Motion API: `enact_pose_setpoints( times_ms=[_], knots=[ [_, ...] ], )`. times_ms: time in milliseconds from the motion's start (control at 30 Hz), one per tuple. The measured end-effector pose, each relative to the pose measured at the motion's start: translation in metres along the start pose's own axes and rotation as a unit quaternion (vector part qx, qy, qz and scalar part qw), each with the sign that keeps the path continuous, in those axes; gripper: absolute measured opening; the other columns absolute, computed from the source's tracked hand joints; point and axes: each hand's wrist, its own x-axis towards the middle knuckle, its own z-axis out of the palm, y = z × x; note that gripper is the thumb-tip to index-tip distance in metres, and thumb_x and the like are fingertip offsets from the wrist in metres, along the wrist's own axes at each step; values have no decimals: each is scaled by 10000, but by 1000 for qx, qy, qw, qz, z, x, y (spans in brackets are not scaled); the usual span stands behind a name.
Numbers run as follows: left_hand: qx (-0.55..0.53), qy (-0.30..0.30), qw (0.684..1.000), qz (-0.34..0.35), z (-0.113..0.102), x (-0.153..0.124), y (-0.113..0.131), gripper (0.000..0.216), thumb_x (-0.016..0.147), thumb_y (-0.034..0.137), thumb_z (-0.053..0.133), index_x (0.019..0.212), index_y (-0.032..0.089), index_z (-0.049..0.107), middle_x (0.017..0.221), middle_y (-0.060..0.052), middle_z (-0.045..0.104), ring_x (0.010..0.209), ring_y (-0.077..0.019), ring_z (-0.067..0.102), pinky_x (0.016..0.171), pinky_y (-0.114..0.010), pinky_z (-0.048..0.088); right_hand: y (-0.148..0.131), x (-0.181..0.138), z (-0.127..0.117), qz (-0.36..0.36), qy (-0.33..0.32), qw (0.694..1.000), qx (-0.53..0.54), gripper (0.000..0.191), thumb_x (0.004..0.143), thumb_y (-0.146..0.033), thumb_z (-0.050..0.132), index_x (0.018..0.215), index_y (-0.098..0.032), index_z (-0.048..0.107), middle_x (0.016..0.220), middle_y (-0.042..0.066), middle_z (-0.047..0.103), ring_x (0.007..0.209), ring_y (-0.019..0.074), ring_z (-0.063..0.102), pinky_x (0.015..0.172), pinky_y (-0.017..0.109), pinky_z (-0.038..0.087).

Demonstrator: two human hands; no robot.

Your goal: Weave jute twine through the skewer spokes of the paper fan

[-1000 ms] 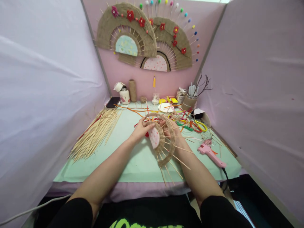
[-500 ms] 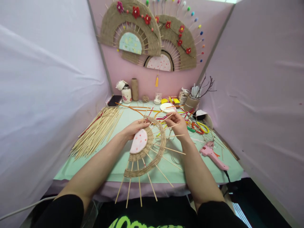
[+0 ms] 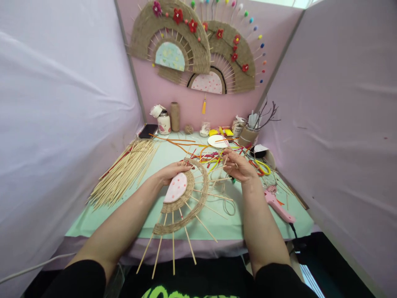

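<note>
My left hand (image 3: pixel 173 171) grips a half-round woven fan (image 3: pixel 203 191) by its upper left end, thumb on top. The fan has a white centre with pink dots (image 3: pixel 176 188), two bands of woven brown twine and thin wooden sticks spreading outward past the outer band. The fan is tilted, its lower sticks reaching over the table's front edge. To the right of the fan's upper sticks, my right hand (image 3: pixel 238 164) is closed in a pinch on what looks like thin brown twine; its fingers partly hide the strand. Loose twine loops (image 3: pixel 228 205) lie on the table below that hand.
On the left lies a pile of thin sticks (image 3: pixel 124 176), with a phone (image 3: pixel 148 131) behind it. A pink glue gun (image 3: pixel 279 207) rests at the right, near yellow-handled scissors (image 3: pixel 263 167). Coloured pipe cleaners, a white disc (image 3: pixel 218 141) and jars stand or lie farther back.
My right hand has moved right and slightly down, away from the fan's upper sticks. The fan and my left hand have shifted a little left and down.
</note>
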Motion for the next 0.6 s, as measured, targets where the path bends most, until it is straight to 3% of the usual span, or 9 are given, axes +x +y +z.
enact_pose_setpoints(
  times_ms=[333, 467, 600],
  knots=[
    [25, -41, 998, -34, 8, -4, -2, 358, 683, 212, 746, 1013, 121, 638, 694, -11, 669, 568, -105, 620, 571, -208, 491, 4, 0, 4, -27, -2, 999, -44, 271, 650, -182, 756, 879, -217, 616, 593, -79, 526, 466, 40, 393, 458, 178, 339],
    [24, -54, 998, -20, 9, -5, 0, 358, 674, 218, 755, 994, 104, 640, 651, -6, 649, 506, -84, 582, 511, -183, 458, 8, 2, 8, -3, 24, 996, -83, 299, 608, -195, 785, 859, -196, 621, 661, -61, 570, 533, 44, 479, 511, 181, 385],
    [4, -77, 997, -4, 10, -6, -1, 384, 668, 222, 761, 1007, 104, 625, 604, -4, 634, 479, -91, 576, 519, -197, 461, 20, 6, 16, 19, 10, 993, -116, 291, 597, -226, 789, 822, -183, 607, 629, -61, 548, 522, 44, 464, 498, 183, 353]
  ],
)
